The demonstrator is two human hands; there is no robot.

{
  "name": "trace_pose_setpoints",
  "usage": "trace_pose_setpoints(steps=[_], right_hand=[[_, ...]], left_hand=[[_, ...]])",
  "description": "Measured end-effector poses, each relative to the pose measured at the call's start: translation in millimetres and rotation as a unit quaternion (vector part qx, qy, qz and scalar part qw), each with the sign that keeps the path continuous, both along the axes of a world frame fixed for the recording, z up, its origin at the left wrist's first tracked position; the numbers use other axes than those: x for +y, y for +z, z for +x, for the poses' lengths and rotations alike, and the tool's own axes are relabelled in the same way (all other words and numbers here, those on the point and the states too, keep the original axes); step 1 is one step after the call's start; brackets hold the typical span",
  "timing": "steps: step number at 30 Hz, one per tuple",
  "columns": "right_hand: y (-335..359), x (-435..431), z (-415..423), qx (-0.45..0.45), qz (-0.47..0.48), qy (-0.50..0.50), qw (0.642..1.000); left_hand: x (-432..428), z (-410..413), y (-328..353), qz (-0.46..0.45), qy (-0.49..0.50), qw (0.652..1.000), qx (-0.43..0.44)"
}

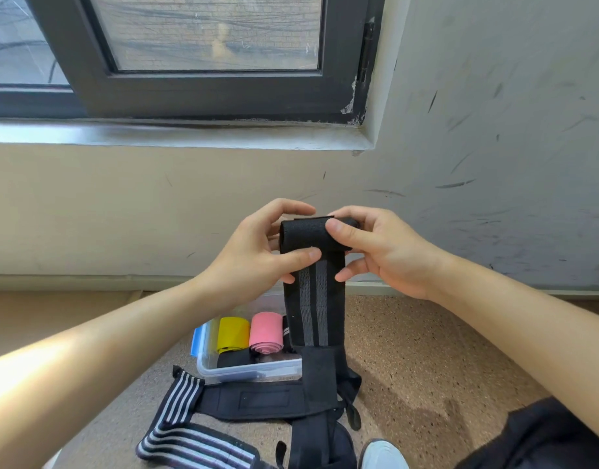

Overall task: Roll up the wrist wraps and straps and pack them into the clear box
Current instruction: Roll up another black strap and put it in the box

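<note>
Below the window (206, 45) and its grey sill (190, 133), in front of the scuffed wall (477, 130), both hands hold a black wrist wrap (313, 292) with two grey stripes up in the air. Its top end is wound into a short roll. The left hand (257, 255) lays its thumb across the wrap's face just under that roll, with fingers curled behind, so its grip is closed on the wrap. The right hand (376, 252) presses its thumb onto the roll's right part, with its fingers curled behind and beneath, its grip likewise closed on the wrap. The unrolled length hangs straight down, and its plain black end with a thin loop reaches the gear on the speckled brown floor (426, 367). Under the hands the clear box (250, 370) sits open on the floor, partly hidden behind the hanging wrap. It holds a yellow roll (234, 333) and a pink roll (266, 331) side by side, with a black roll (234, 358) in front of them. Something blue shows at its left wall; what it is cannot be told. Just in front of the box lie a black strap (257, 399) with a stitched patch and a black-and-white striped wrap (190, 441), both unrolled. A pale shoe (382, 455) shows at the bottom edge.
</note>
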State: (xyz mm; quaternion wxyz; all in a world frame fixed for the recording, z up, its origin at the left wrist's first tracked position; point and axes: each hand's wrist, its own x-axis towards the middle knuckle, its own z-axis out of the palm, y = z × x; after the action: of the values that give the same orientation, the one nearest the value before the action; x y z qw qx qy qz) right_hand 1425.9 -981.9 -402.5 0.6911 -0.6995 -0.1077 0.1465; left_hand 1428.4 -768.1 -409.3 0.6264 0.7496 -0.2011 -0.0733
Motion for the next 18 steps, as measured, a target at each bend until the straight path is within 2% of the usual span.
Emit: trace_pose_setpoints(steps=[4, 7, 14, 18], right_hand=[[0.3, -1.4, 0.6, -0.025, 0.007, -0.019, 0.999], [0.5, -3.4, 1.2, -0.058, -0.011, -0.026, 0.998], [-3.1, -1.5, -1.0, -0.114, -0.068, -0.030, 0.991], [-0.9, -5.5, 0.0, -0.043, -0.078, -0.008, 0.996]], left_hand=[[4.4, 1.8, -1.7, 0.021, -0.054, 0.989, 0.139], [4.3, 1.7, -0.9, 0.010, -0.078, 0.980, 0.182], [3.9, 5.7, -0.2, -0.018, -0.020, 0.987, 0.157], [5.4, 6.9, -1.2, -0.025, -0.023, 0.991, 0.130]])
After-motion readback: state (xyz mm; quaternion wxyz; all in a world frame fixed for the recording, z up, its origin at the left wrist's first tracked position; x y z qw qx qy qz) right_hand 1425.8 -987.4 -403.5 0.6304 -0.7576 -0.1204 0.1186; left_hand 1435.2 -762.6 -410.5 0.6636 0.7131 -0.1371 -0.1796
